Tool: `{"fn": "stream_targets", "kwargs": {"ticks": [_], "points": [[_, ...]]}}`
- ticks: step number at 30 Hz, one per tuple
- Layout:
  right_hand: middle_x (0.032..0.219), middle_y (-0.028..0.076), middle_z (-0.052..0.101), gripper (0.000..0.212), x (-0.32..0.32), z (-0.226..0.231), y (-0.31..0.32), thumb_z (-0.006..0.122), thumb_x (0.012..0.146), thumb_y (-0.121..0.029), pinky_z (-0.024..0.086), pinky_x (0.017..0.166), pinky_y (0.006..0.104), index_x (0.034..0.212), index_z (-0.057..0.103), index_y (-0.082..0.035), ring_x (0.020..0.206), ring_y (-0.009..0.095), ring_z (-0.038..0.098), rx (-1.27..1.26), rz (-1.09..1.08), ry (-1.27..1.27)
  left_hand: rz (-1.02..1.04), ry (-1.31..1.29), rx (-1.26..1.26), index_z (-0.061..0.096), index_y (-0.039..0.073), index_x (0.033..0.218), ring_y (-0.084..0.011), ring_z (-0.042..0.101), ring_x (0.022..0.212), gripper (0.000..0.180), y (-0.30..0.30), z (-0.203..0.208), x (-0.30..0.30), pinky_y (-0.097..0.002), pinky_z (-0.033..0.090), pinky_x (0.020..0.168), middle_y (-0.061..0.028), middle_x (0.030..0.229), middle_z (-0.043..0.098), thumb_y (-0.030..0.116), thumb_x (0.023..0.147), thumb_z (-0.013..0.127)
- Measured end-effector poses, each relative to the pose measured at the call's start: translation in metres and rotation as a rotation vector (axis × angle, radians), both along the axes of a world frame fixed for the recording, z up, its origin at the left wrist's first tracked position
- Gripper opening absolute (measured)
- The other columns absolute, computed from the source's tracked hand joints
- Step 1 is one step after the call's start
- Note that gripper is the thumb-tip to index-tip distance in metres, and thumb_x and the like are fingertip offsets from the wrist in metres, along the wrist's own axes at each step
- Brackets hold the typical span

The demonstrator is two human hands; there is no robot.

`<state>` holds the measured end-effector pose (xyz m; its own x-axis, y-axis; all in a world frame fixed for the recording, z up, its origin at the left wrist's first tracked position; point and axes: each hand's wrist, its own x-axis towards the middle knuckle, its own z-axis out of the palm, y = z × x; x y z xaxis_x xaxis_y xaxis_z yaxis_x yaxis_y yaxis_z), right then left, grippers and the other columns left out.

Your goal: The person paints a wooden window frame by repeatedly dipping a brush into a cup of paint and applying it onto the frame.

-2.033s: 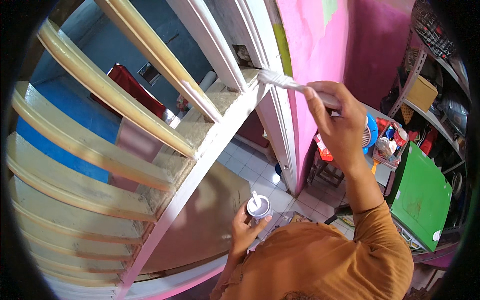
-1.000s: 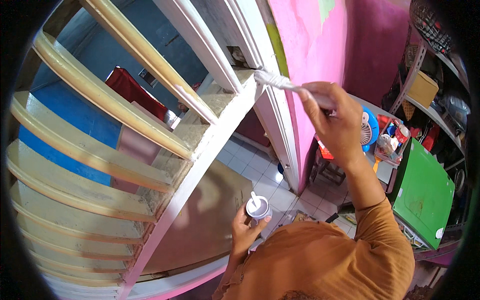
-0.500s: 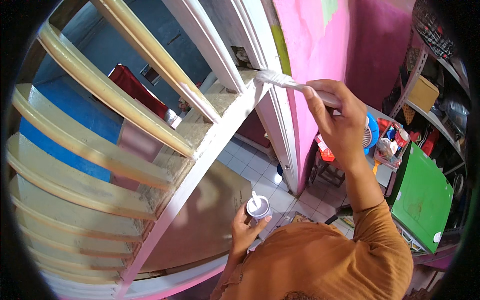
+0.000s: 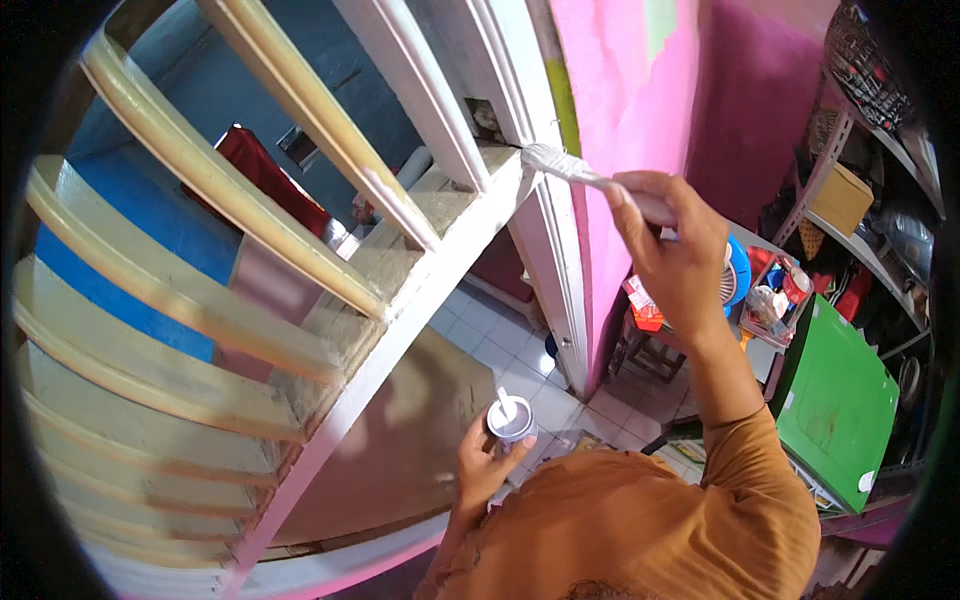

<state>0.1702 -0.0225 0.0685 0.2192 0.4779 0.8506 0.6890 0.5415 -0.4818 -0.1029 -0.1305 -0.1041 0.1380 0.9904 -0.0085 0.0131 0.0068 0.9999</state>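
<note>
My right hand [image 4: 680, 240] is closed round the handle of a paintbrush [image 4: 555, 163]. White paint coats its bristles, which touch the right end of the white rail [image 4: 440, 275] where it meets the door post [image 4: 530, 80]. Lower down, my left hand [image 4: 485, 460] grips a small can of white paint [image 4: 513, 420], and a white stick [image 4: 506, 400] stands in it. Above the rail, slanted slats [image 4: 290, 110] are mostly cream, while the slat nearest the post [image 4: 420, 95] is white. The rail's top ledge [image 4: 375, 265] looks bare and dusty.
A pink wall [image 4: 625, 110] rises just right of the brush. Beyond it are a blue fan [image 4: 738, 272], a basket of odds and ends [image 4: 775, 300], a green panel [image 4: 840, 400] and loaded metal shelves [image 4: 850, 230]. White floor tiles [image 4: 500, 340] lie below the rail.
The view has shifted slightly. The brush stays at the rail's end by the post, its bristles turned a little, and my left hand still holds the can.
</note>
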Motion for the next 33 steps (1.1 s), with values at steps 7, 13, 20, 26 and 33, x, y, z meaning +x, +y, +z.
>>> {"fn": "stream_targets", "kwargs": {"ticks": [7, 13, 20, 26, 33], "points": [[0.079, 0.012, 0.07, 0.017, -0.018, -0.007, -0.01, 0.079, 0.086, -0.012, 0.052, 0.056, 0.0285, 0.096, 0.069, -0.002, 0.063, 0.018, 0.069, -0.013, 0.023, 0.002, -0.005, 0.002, 0.006, 0.051, -0.003, 0.134, -0.0138, 0.059, 0.109, 0.063, -0.001, 0.002, -0.001, -0.0285, 0.047, 0.096, -0.0064, 0.12, 0.062, 0.007, 0.081, 0.082], [0.081, 0.011, 0.071, 0.02, -0.052, -0.002, -0.035, 0.08, 0.083, -0.007, 0.052, 0.056, 0.0297, 0.099, 0.068, -0.003, 0.062, 0.021, 0.069, 0.09, 0.119, -0.154, -0.002, 0.01, 0.029, 0.05, -0.003, 0.135, -0.0137, 0.058, 0.113, 0.064, -0.003, 0.007, -0.001, -0.0291, 0.047, 0.097, -0.0066, 0.12, 0.062, 0.007, 0.081, 0.083], [0.08, 0.012, 0.072, 0.028, -0.078, -0.002, -0.059, 0.084, 0.079, -0.008, 0.05, 0.048, 0.0279, 0.099, 0.066, -0.001, 0.059, 0.019, 0.067, 0.111, 0.268, -0.235, -0.013, -0.031, 0.052, 0.048, -0.004, 0.138, -0.0142, 0.058, 0.114, 0.069, -0.008, -0.004, -0.008, -0.029, 0.047, 0.099, -0.0081, 0.122, 0.061, 0.008, 0.08, 0.083], [0.075, 0.011, 0.068, 0.04, -0.093, 0.002, -0.078, 0.086, 0.075, -0.011, 0.047, 0.045, 0.0296, 0.106, 0.066, 0.005, 0.054, 0.02, 0.062, 0.084, 0.549, -0.309, 0.009, -0.01, 0.103, 0.05, -0.002, 0.137, -0.0145, 0.058, 0.114, 0.067, -0.015, 0.002, -0.012, -0.0294, 0.047, 0.099, -0.0089, 0.124, 0.062, 0.008, 0.08, 0.083], [0.076, 0.01, 0.068, 0.038, -0.101, 0.004, -0.081, 0.087, 0.075, -0.012, 0.048, 0.045, 0.0301, 0.102, 0.066, 0.005, 0.055, 0.02, 0.064, 0.07, 0.668, -0.326, -0.006, 0.003, 0.054, 0.051, 0.0, 0.137, -0.014, 0.058, 0.114, 0.066, -0.019, 0.005, -0.016, -0.0291, 0.047, 0.099, -0.0085, 0.123, 0.063, 0.007, 0.08, 0.083]]}}
